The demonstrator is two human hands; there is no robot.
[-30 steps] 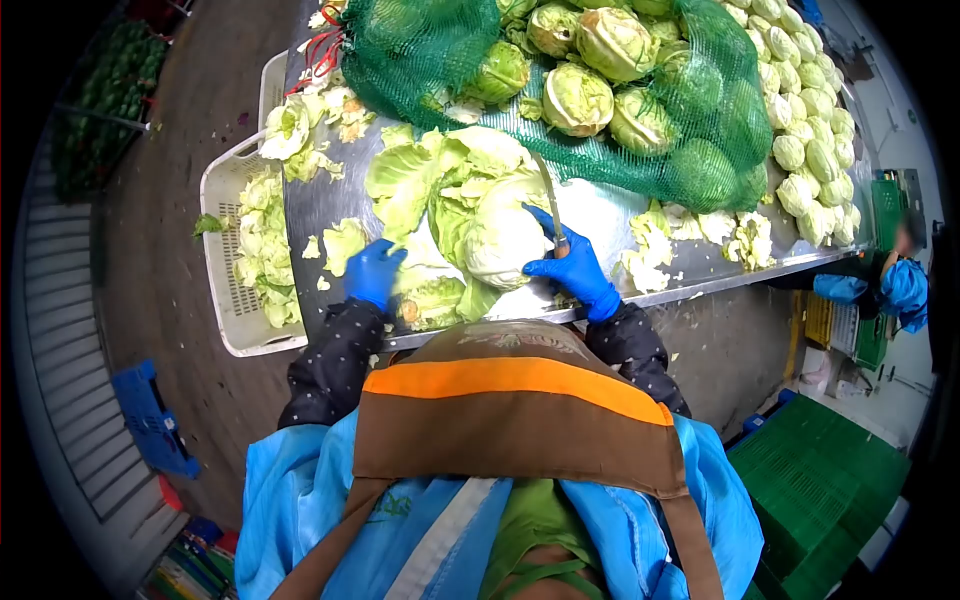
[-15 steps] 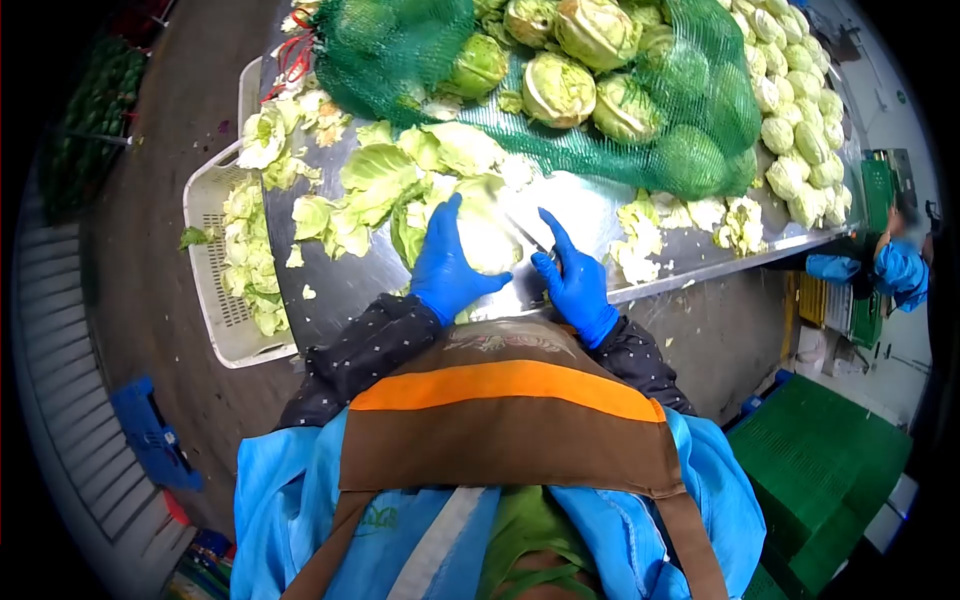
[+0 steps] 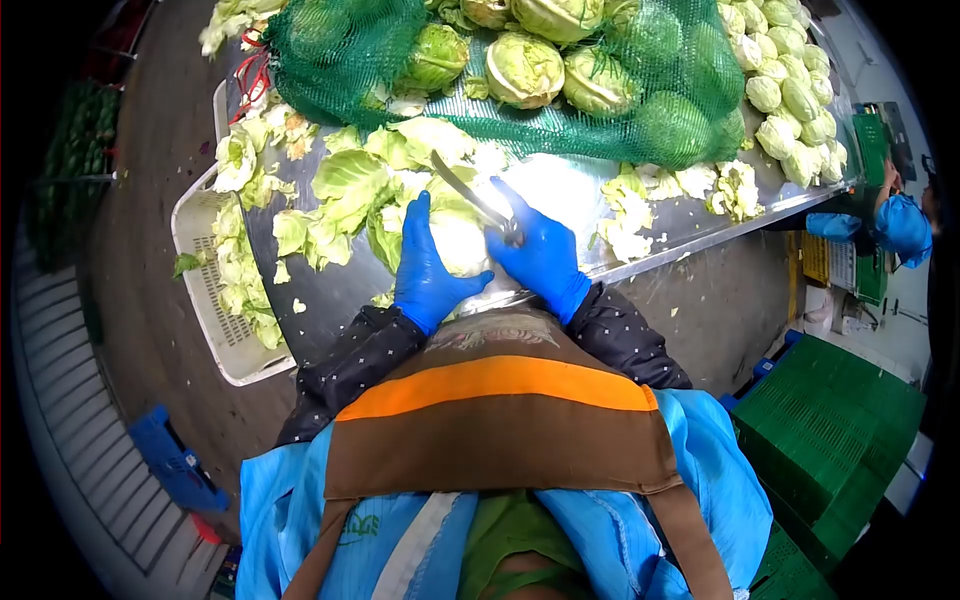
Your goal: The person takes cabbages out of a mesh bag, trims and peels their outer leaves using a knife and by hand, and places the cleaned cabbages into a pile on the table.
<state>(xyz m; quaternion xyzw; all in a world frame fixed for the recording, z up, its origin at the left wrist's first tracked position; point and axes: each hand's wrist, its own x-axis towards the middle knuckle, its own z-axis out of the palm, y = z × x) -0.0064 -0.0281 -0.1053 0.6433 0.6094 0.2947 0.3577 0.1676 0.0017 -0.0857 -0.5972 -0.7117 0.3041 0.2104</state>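
Observation:
A pale cabbage head (image 3: 458, 240) sits on the metal table (image 3: 325, 290) near its front edge, among loose outer leaves (image 3: 350, 185). Against its left side rests my left hand (image 3: 428, 270), blue-gloved, fingers stretched and thumb spread. My right hand (image 3: 540, 250), also gloved in blue, is closed on the handle of a knife (image 3: 462, 188) at the cabbage's right. The blade points up and left over the cabbage and leaves.
A green net bag (image 3: 590, 135) with several cabbages lies behind. Trimmed cabbages (image 3: 795, 100) are piled at the back right. A white basket (image 3: 205, 300) of leaves stands left. Green crates (image 3: 830, 430) stand lower right. Another person (image 3: 900, 225) is at far right.
My left hand has moved from the loose leaves to the cabbage's left side. The knife has swung leftward over the cabbage. The table view has shifted left.

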